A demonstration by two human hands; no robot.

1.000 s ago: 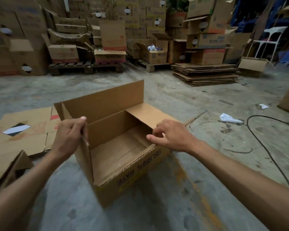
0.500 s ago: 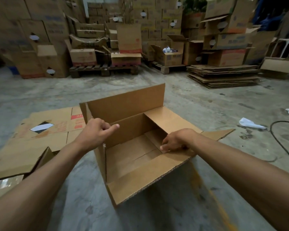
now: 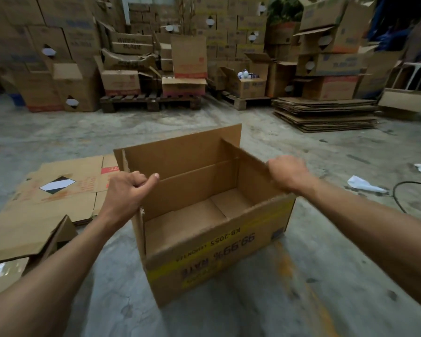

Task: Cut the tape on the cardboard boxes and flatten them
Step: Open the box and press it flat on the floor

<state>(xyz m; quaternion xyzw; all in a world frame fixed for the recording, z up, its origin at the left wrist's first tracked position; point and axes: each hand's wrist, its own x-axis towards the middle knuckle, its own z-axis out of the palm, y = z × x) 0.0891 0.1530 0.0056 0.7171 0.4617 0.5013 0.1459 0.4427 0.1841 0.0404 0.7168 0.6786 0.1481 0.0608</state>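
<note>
A: Where's the box?

B: Open cardboard box [image 3: 212, 254] upright on the concrete floor [image 3: 338, 276], between the two hands. Yellow band and upside-down print on the near wall. Far flap stands up, bottom flaps closed inside.

A: Hands?

B: Left hand [image 3: 128, 190] curled over the top edge of the left wall, thumb pointing along the rim. Right hand [image 3: 287, 173] curled, gripping the top edge of the right flap.

A: Around them?

B: Left of the left hand, flattened cardboard [image 3: 66, 190] lies on the floor with a black-and-white diamond label. Right of the right hand, crumpled white paper [image 3: 363, 184] and a black cable [image 3: 399, 190]. Beyond the hands: a stack of flattened sheets [image 3: 326, 114], a wooden pallet [image 3: 151, 102], walls of stacked cartons [image 3: 331, 49].
</note>
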